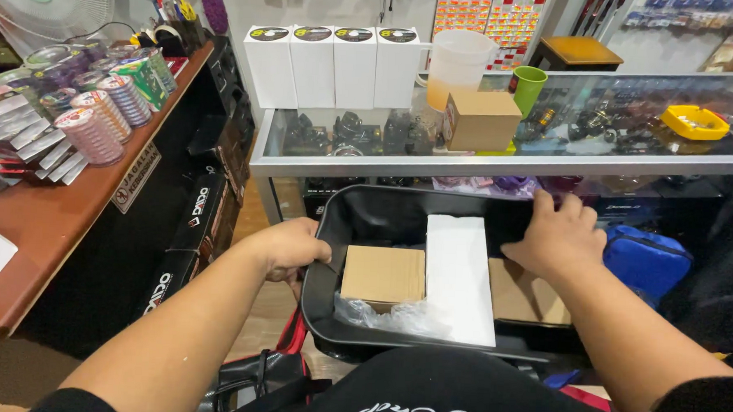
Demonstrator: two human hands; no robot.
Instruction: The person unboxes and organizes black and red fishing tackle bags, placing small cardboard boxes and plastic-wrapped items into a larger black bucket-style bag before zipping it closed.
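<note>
A black plastic tray (329,311) sits in front of me below a glass counter. In it lie a small brown cardboard box (382,274), a long white box (459,276), a flat brown box (521,293) at the right and some clear plastic wrap (386,316). My left hand (286,245) grips the tray's left rim. My right hand (556,236) rests palm down at the tray's far right side, its fingers over the edge beside the white box and above the flat brown box.
The glass counter (368,162) carries several white boxes (333,66), a brown carton (481,119), a plastic jug (457,63), a green cup (527,87) and a yellow tray (695,121). A wooden shelf (49,217) at the left holds line spools (89,132). A blue bag (646,259) lies at the right.
</note>
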